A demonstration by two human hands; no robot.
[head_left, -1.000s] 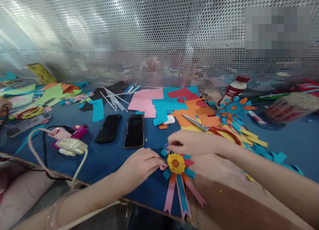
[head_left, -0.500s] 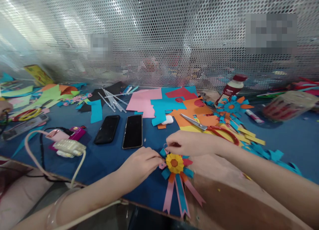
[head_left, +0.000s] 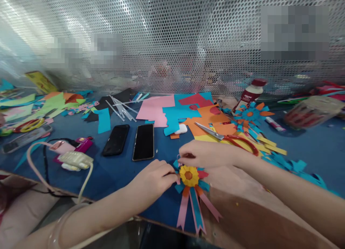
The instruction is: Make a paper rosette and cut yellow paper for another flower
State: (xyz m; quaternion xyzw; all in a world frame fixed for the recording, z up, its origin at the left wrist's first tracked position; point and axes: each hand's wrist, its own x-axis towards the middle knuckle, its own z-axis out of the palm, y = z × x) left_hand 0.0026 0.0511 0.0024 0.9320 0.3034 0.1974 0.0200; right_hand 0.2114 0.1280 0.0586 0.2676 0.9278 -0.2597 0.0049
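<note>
A paper rosette [head_left: 185, 191] with a yellow pleated centre, orange middle, blue loops and pink and blue tails lies at the table's front edge. At its left side, my left hand [head_left: 157, 178] is closed in a pinch, with a bit of pink paper showing under the fingertips. My right hand [head_left: 198, 153] reaches in from the right and pinches the rosette's upper left edge, where a small pink curl shows. The exact contact under both sets of fingertips is partly hidden.
Orange-handled scissors [head_left: 226, 137] lie open beyond my right hand, on coloured paper sheets [head_left: 156, 107]. Two phones [head_left: 143, 142] lie left of centre. A charger with cables [head_left: 75, 159], a bottle [head_left: 249, 94], another blue paper flower [head_left: 249, 114] and a perforated metal screen [head_left: 172, 40] surround the work.
My left fingers have shifted slightly right and closer to the rosette, covering more of the pink paper. My right hand stays almost still at the rosette's upper edge.
</note>
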